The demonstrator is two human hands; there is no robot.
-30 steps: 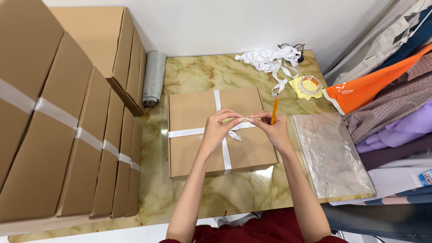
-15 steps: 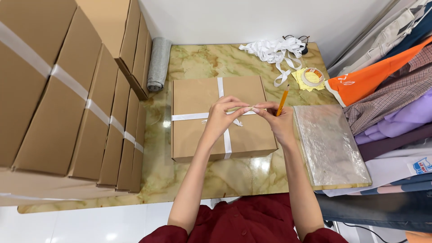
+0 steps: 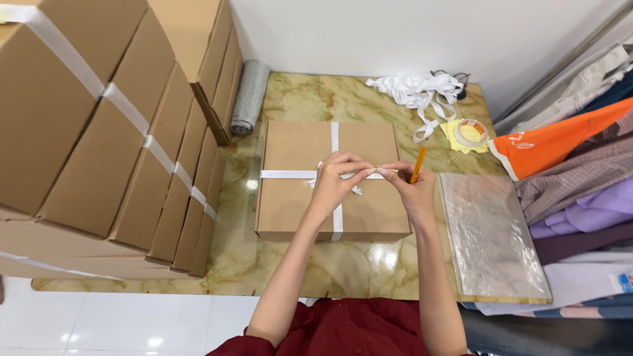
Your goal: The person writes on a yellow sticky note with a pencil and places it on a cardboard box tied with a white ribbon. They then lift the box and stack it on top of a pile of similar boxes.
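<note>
— On the marble tabletop (image 3: pixel 290 264), where does the flat brown box (image 3: pixel 290 198) lie?
— Centrally, under both hands; the left hand (image 3: pixel 335 179) and right hand (image 3: pixel 412 188) each pinch the white strap (image 3: pixel 283 174) crossing its lid, the right also holding an orange pencil (image 3: pixel 418 165)

— Counts and packaging?
— One box in work; several strapped brown cartons (image 3: pixel 99 132) stacked at left; one tape roll (image 3: pixel 471 133), one clear plastic bag (image 3: pixel 491 237) at right

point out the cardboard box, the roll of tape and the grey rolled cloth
cardboard box (image 3: pixel 290 198): head view, bare left part of its lid
roll of tape (image 3: pixel 470 133): head view, its ring, lying on yellow paper
grey rolled cloth (image 3: pixel 250 97): head view, middle of the roll, beside the stacked cartons
</note>
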